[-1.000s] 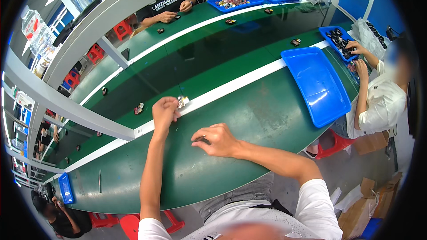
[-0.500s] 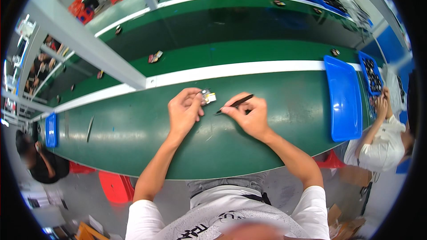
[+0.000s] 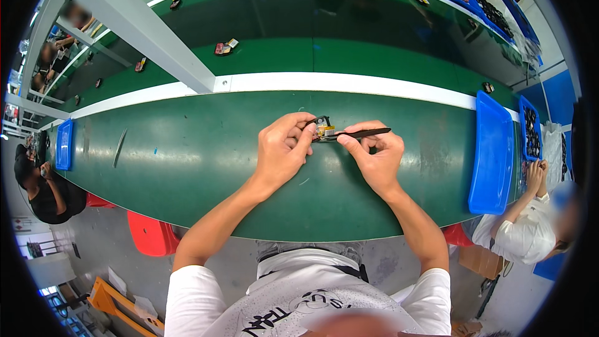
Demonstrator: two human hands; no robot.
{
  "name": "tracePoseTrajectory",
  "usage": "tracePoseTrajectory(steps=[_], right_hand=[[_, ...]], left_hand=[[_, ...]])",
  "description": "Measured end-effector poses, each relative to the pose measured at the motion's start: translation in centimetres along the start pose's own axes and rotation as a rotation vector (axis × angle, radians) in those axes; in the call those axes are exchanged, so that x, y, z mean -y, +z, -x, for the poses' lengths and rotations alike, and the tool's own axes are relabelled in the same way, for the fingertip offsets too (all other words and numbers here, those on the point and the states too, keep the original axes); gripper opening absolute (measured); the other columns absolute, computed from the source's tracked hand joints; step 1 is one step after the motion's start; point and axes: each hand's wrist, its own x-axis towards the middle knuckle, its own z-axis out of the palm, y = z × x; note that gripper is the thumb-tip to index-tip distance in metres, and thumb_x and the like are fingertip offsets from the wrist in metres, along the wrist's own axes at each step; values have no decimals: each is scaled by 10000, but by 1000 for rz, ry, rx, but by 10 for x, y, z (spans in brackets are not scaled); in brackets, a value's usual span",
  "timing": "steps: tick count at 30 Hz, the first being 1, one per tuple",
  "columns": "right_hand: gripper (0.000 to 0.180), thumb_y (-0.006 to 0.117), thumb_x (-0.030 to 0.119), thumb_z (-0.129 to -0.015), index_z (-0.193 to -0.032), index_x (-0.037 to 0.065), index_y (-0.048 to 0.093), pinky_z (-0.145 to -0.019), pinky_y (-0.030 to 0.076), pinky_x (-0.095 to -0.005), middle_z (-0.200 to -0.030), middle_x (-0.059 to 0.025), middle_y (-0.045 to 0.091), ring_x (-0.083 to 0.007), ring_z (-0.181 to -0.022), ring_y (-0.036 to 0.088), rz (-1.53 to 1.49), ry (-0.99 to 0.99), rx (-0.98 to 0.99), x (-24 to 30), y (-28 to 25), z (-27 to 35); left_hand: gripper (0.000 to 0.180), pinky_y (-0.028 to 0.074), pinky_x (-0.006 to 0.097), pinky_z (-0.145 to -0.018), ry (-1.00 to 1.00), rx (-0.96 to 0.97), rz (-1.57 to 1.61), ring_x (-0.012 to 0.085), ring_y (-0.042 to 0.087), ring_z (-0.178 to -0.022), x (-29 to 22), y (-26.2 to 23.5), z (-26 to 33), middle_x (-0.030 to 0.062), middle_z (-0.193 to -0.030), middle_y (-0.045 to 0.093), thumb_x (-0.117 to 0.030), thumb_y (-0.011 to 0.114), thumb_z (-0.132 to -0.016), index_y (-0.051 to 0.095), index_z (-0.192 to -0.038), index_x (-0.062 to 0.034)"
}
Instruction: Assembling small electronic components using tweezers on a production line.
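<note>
Green bench (image 3: pixel 187 168), left hand (image 3: pixel 284 150) pinching small part (image 3: pixel 324 130), right hand (image 3: pixel 373 156) seemingly gripping black tweezers (image 3: pixel 359 133)

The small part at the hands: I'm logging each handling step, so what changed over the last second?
The left hand drew the small part back from the white strip onto the green table. The right hand, lying flat before, took up dark tweezers and set their tip to the part. The blue tray stayed put.
</note>
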Motion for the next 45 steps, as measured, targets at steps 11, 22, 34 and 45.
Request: tracePoseTrajectory(steps=[11, 22, 34, 45], right_hand=[[139, 824, 6, -838, -936, -15, 728, -452, 241, -193, -631, 58, 583, 24, -510, 380, -25, 89, 35, 3, 0, -3], [120, 743, -52, -894, -981, -55, 661, -627, 528, -188, -876, -118, 726, -151, -826, 743, -187, 286, 111, 8, -5, -6], [114, 800, -25, -854, -932, -23, 717, -461, 272, -177, -703, 30, 634, 26, -533, 399, -160, 145, 55, 8, -3, -3], [104, 852, 22, -799, -871, 32, 777, -433, 250, -222, -695, 13, 687, -4, -455, 369, 80, -119, 6, 9, 0, 2]], left_hand=[[179, 515, 228, -480, 168, 17, -122, 117, 669, -630, 6, 3, 2, 108, -830, 714, -14, 658, -967, 677, -1128, 62], [175, 520, 222, -493, 189, 27, -122, 118, 674, -642, 8, 2, 3, 109, -840, 711, -3, 655, -965, 682, -1126, 61], [279, 551, 248, -488, -159, 155, 213, 176, 716, -682, 6, -3, -3, 162, -932, 718, -106, 609, -1027, 637, -1206, 105], [287, 568, 255, -490, -186, 212, 304, 196, 726, -693, 10, -5, -5, 167, -950, 718, -110, 595, -1034, 635, -1225, 101]])
